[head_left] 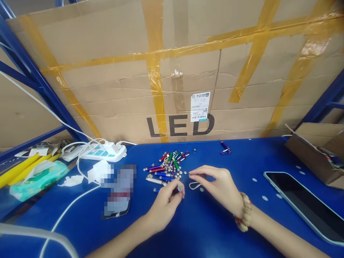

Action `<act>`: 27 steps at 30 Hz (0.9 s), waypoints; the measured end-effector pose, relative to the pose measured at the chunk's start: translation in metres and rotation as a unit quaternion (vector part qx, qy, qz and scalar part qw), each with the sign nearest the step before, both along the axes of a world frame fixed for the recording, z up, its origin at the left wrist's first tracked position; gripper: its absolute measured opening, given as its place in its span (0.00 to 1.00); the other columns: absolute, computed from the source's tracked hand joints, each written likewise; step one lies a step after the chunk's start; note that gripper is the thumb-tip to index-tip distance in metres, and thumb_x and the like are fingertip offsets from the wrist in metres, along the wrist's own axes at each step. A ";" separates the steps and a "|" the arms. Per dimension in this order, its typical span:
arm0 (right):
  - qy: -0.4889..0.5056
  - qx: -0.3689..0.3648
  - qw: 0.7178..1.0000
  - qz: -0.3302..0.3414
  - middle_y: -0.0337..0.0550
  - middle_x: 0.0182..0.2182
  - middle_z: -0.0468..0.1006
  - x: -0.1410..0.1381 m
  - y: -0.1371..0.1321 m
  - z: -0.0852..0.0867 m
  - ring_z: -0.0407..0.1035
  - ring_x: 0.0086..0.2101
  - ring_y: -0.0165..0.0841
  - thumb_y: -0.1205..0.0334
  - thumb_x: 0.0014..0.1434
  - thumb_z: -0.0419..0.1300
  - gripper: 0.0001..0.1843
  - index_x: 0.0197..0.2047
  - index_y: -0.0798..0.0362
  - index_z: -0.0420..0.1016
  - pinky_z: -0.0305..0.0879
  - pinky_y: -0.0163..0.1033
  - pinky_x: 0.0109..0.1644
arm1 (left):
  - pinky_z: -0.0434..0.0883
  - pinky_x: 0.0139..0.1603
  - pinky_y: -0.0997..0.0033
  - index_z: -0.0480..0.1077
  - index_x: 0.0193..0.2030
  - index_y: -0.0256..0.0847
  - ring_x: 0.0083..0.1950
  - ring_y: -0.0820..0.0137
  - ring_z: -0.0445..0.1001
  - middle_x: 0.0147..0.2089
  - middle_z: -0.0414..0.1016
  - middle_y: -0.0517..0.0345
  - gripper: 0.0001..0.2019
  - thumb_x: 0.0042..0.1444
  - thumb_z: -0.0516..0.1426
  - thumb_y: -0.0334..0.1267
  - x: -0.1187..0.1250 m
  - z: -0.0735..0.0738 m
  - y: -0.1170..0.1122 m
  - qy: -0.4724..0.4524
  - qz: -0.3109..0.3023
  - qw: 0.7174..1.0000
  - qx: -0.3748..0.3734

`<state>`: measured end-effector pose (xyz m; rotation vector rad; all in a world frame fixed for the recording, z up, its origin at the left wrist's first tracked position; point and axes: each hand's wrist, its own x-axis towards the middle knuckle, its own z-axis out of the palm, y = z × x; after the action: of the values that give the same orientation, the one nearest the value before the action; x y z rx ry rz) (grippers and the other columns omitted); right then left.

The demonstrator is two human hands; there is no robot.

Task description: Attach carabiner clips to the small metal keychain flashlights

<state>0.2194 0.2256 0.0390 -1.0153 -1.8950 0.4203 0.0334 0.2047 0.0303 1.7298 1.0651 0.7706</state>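
My left hand (166, 206) is closed, thumb and fingers curled round a small piece with a round silver end (180, 188); the rest of it is hidden in the hand. My right hand (219, 181) pinches something tiny and silver between thumb and fingertips, too small to name. Just below those fingertips shows a silver carabiner clip (194, 185); whether it is joined to the pinched piece I cannot tell. Beyond both hands lies a pile of small metal keychain flashlights (157, 170) in red, green, blue, purple and silver, with carabiner clips and small silver discs (185, 172) among them.
A phone (303, 204) lies at the right, before an open cardboard box (311, 157). At the left are a partly blurred phone (118, 197), a power strip (104, 153), white cables and a tissue pack (40, 179). A purple flashlight (224, 145) lies apart. Large cardboard (120, 96) stands behind.
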 end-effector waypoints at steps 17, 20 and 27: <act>0.024 -0.087 0.993 0.069 0.38 0.26 0.73 -0.016 -0.020 -0.004 0.65 0.23 0.24 0.58 0.57 0.59 0.08 0.32 0.53 0.75 0.64 0.29 0.25 | 0.58 0.29 0.76 0.64 0.32 0.38 0.30 0.73 0.62 0.30 0.65 0.59 0.08 0.58 0.46 0.31 0.002 -0.004 -0.006 0.028 -0.039 0.999 0.024; -0.078 0.074 0.991 0.083 0.42 0.30 0.74 -0.014 -0.019 -0.008 0.67 0.28 0.27 0.59 0.59 0.56 0.08 0.33 0.52 0.74 0.66 0.32 0.31 | 0.59 0.29 0.77 0.64 0.32 0.39 0.30 0.74 0.62 0.29 0.66 0.60 0.07 0.56 0.47 0.31 0.002 -0.005 -0.006 -0.001 -0.039 0.999 0.018; -0.155 0.107 0.977 0.099 0.42 0.34 0.73 -0.013 -0.016 -0.006 0.68 0.31 0.27 0.60 0.62 0.52 0.09 0.34 0.50 0.72 0.66 0.31 0.33 | 0.56 0.26 0.76 0.64 0.30 0.41 0.25 0.74 0.61 0.24 0.64 0.62 0.06 0.54 0.47 0.31 0.000 -0.010 -0.004 0.042 -0.011 0.999 0.019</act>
<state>0.2069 0.2094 0.0330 -0.7854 -2.2776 0.1693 0.0331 0.2002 0.0208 1.8169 1.0910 0.7136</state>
